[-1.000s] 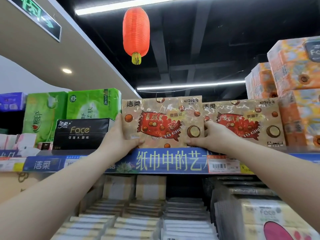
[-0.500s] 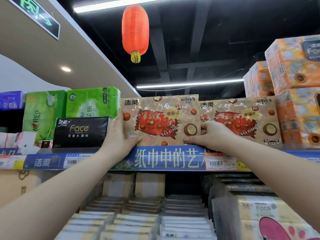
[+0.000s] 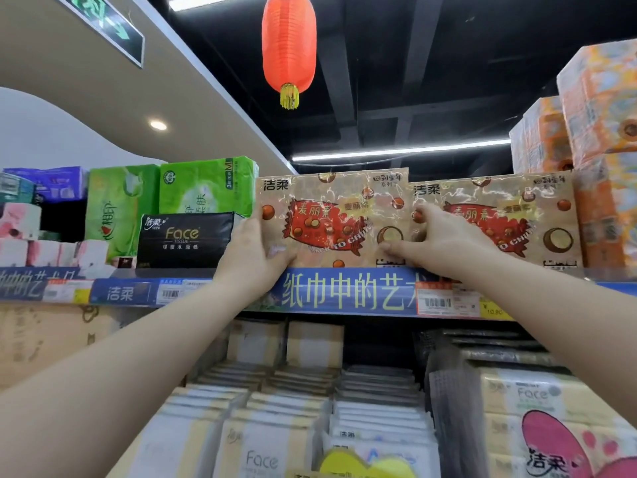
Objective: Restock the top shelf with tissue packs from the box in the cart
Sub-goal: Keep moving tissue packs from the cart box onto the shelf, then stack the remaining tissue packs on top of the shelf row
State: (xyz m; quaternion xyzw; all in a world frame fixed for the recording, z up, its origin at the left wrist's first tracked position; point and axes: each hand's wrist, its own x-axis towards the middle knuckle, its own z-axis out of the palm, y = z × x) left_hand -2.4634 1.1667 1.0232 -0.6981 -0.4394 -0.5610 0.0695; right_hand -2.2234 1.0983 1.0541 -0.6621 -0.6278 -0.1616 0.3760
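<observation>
The top shelf (image 3: 344, 293) is carrying rows of paper goods along its blue front edge. Toward its right end, orange wrapped bundles (image 3: 599, 208) are standing stacked. Near the middle of the front edge the brown tissue pack (image 3: 331, 215) is standing upright, touching a matching pack (image 3: 510, 225) on its right, with a black Face pack (image 3: 186, 239) near it on the left. The left hand (image 3: 251, 253) is gripping its left edge, thumb lying across the front. The right hand (image 3: 441, 243) is holding its right edge with bent fingers.
</observation>
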